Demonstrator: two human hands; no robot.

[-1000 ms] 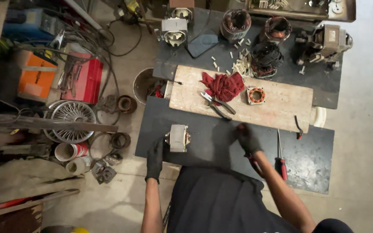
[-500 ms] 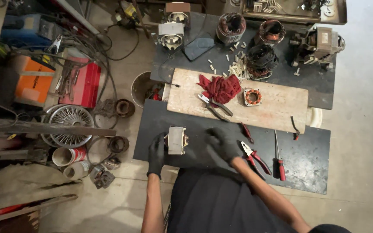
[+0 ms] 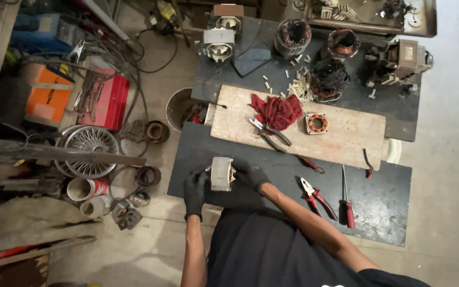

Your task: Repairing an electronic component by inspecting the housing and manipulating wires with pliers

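Note:
Both my hands wear black gloves and grip a small boxy grey metal motor part [image 3: 221, 173] over a black mat [image 3: 389, 212] on the floor. My left hand [image 3: 194, 190] clasps its left side. My right hand [image 3: 251, 174] clasps its right side. Red-handled pliers [image 3: 317, 197] and a red-handled screwdriver [image 3: 347, 202] lie on the mat to the right of my right arm.
A wooden board [image 3: 346, 139] carries a red rag [image 3: 276, 111], grey-handled pliers [image 3: 270, 134] and a small orange-wound stator [image 3: 316, 123]. Several motors and copper windings [image 3: 329, 74] lie beyond it. A bucket [image 3: 181, 107], a red toolbox [image 3: 110, 101], a fan guard [image 3: 88, 146] and clutter fill the left.
My right hand came away from the tools on the right, leaving the red-handled pliers on the mat, and moved left onto the motor part. Both hands now hold the part.

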